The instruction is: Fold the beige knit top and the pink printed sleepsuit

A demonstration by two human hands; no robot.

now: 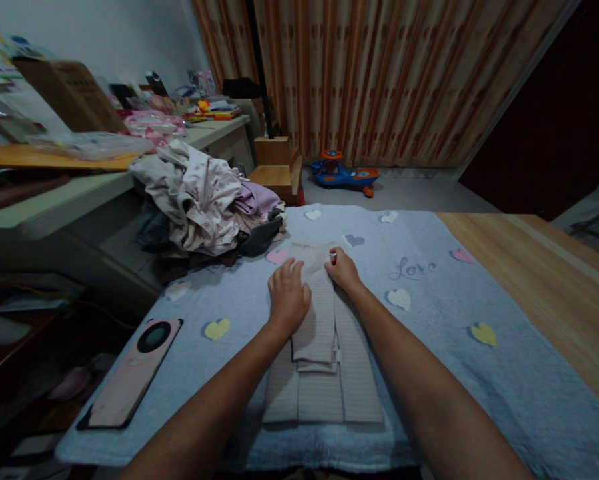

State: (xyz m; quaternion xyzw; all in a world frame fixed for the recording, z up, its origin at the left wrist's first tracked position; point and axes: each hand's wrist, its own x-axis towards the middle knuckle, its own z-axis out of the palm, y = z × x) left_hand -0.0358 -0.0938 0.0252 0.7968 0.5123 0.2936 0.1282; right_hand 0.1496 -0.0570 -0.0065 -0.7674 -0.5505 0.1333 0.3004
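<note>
A small pale ribbed garment [324, 347] lies flat on a light blue blanket [429, 320] with heart shapes and the word "Love". One part of the garment is folded over the rest. My left hand [288, 297] rests palm down on the garment's left side, fingers stretched out. My right hand [343, 270] sits at the garment's upper right edge, its fingers curled and pinching the cloth there.
A heap of unfolded clothes [204, 200] sits at the blanket's far left corner. A phone in a pink case [134, 373] lies on the blanket's left edge. Bare wooden tabletop [554, 280] shows to the right. A cluttered desk [79, 173] stands left; a toy car [344, 175] by the curtain.
</note>
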